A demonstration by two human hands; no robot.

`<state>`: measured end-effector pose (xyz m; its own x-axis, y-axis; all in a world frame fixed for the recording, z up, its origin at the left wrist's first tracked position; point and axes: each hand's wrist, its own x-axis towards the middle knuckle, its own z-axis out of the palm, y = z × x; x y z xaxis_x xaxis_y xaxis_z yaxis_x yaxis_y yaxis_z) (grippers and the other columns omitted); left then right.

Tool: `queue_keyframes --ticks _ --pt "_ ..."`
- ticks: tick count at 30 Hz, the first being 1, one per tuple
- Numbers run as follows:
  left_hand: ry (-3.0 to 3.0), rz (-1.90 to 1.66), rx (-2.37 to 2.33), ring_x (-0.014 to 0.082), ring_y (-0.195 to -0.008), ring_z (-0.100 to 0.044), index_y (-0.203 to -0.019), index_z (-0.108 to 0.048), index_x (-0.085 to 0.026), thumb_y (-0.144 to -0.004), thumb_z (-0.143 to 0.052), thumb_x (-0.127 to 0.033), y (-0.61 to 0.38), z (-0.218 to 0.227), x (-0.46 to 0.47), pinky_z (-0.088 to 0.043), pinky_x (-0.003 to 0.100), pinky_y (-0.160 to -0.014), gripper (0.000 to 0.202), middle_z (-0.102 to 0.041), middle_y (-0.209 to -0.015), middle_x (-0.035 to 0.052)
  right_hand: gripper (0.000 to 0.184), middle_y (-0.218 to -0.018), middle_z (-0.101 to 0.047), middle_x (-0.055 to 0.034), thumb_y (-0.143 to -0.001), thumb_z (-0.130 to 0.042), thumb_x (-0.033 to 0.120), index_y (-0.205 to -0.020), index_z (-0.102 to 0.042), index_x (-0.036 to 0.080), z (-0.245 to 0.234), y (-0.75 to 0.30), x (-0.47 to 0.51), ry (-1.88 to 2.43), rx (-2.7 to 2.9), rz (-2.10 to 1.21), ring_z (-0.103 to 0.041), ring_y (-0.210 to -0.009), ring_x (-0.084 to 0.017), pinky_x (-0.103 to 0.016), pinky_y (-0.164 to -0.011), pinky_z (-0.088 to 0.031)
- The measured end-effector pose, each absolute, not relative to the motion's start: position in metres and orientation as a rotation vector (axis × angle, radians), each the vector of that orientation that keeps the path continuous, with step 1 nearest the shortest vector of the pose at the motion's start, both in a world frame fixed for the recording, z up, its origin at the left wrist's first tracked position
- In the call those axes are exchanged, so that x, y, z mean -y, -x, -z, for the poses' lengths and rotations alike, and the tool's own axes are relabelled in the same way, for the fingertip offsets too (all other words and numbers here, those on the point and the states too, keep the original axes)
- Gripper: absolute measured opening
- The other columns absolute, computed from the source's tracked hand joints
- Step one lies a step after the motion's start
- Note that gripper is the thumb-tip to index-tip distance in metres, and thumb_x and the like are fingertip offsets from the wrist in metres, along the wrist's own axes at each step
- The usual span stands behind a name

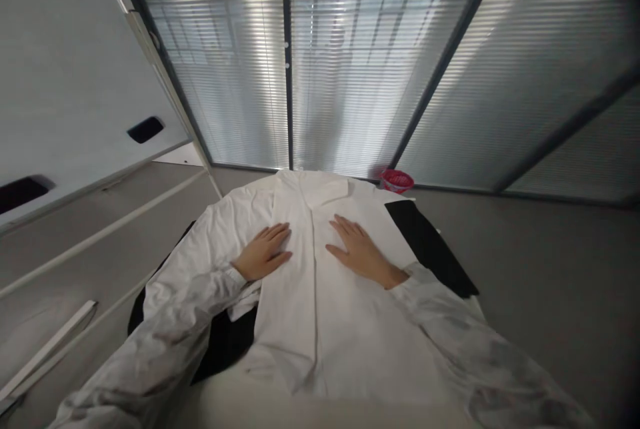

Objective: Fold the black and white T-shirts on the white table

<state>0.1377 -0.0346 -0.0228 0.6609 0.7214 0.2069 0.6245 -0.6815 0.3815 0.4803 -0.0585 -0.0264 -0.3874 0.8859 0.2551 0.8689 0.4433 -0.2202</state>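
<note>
A white shirt (320,322) lies spread out, collar away from me, on a black-topped table (430,242). My left hand (263,252) rests flat on the shirt's chest to the left of the button line, fingers stretched out. My right hand (357,248) lies flat to the right of that line, fingers also extended. Both arms are in pale, translucent sleeves. The shirt's left sleeve (200,242) drapes off toward the table's left side.
A red bin (397,180) stands on the grey floor behind the table's far end. Glass walls with blinds (350,62) run across the back. A white wall and low ledges (75,216) flank the left.
</note>
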Motion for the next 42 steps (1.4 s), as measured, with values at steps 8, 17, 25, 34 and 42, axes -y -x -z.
queue_keyframes --ticks 8,17,25,34,42 --pt "-2.496 -0.651 -0.855 0.0279 -0.145 -0.058 -0.143 -0.066 -0.027 -0.104 -0.068 -0.040 -0.111 0.009 0.126 -0.043 0.049 -0.126 0.041 -0.064 -0.154 0.0106 0.041 -0.154 -0.063 -0.0105 -0.106 -0.064 0.041 -0.145 -0.063 0.027 0.005 -0.418 0.166 0.978 2.454 -0.429 -0.055 -0.145 -0.026 -0.053 -0.131 -0.030" --pt "-2.471 -0.669 -0.794 0.0276 -0.136 -0.063 -0.133 -0.070 -0.027 -0.101 -0.074 -0.036 -0.109 0.013 0.128 -0.048 0.047 -0.118 0.034 -0.069 -0.146 0.0101 0.085 -0.130 -0.072 -0.0116 -0.072 -0.088 0.078 -0.132 -0.071 0.020 0.004 -0.372 0.228 0.669 2.467 -0.702 -0.064 -0.123 -0.031 -0.053 -0.126 -0.033" --pt "-2.472 -0.687 -0.788 0.0277 -0.136 -0.064 -0.134 -0.070 -0.027 -0.101 -0.073 -0.036 -0.109 0.016 0.127 -0.047 0.046 -0.118 0.034 -0.069 -0.145 0.0097 0.008 -0.103 -0.074 -0.0042 -0.103 -0.068 0.026 -0.107 -0.072 0.020 0.008 -0.340 0.244 0.900 2.398 -0.675 -0.064 -0.105 -0.021 -0.039 -0.108 -0.048" --pt "-2.484 -0.704 -0.777 0.0266 -0.134 -0.064 -0.133 -0.070 -0.027 -0.104 -0.070 -0.036 -0.108 0.017 0.126 -0.047 0.045 -0.117 0.031 -0.070 -0.143 0.0093 0.018 -0.096 -0.073 -0.0048 -0.104 -0.056 0.017 -0.116 -0.069 0.020 0.005 -0.348 0.248 0.417 2.680 -0.213 -0.062 -0.092 -0.022 -0.042 -0.111 -0.046" --pt "-2.484 -0.756 -0.774 0.0249 -0.119 -0.070 -0.111 -0.078 -0.024 -0.106 -0.063 -0.036 -0.107 0.010 0.135 -0.050 0.043 -0.108 0.019 -0.077 -0.124 0.0105 0.029 -0.109 -0.075 -0.0078 -0.101 -0.067 0.028 -0.129 -0.068 0.021 0.008 -0.346 0.247 0.779 2.641 -0.430 -0.065 -0.104 -0.026 -0.046 -0.109 -0.045"
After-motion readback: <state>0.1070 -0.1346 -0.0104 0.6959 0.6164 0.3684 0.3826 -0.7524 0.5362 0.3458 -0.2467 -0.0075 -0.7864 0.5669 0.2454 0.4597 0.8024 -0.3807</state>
